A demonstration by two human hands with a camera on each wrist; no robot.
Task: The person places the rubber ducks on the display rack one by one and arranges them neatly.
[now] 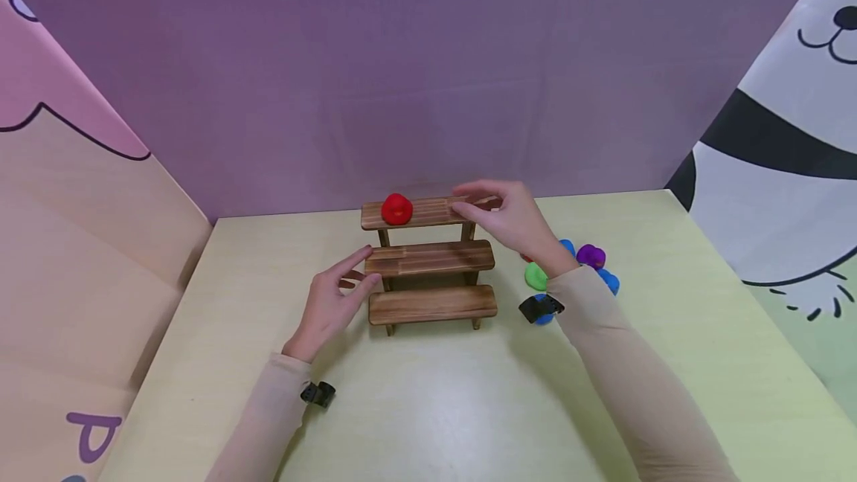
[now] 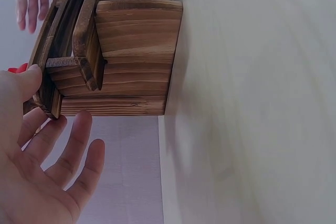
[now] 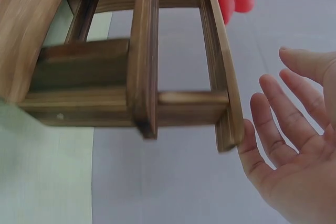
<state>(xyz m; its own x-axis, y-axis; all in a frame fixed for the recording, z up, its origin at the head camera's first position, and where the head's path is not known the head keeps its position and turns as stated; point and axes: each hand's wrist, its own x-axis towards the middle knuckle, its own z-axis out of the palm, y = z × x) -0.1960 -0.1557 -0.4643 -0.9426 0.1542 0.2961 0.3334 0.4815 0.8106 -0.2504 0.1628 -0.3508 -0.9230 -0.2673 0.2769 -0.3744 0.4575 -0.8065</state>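
A dark wooden three-tier stand (image 1: 428,259) is in the middle of the table, and a red rubber duck (image 1: 397,210) sits toward the left of its top tier. My left hand (image 1: 331,303) is beside the stand's left end, thumb and fingers spread. In the left wrist view, the thumb and fingertips (image 2: 58,121) overlap a board's end. My right hand (image 1: 512,210) hovers at the right end of the top tier with nothing in its grasp. Its fingers are loosely extended, the little finger right at the board's edge in the right wrist view.
To the right of the stand, partly hidden by my right forearm, lie several small coloured toys: a green one (image 1: 535,276), a purple one (image 1: 591,256) and blue ones (image 1: 608,281). A purple wall (image 1: 428,80) rises behind the pale table (image 1: 428,407), with printed panels at both sides.
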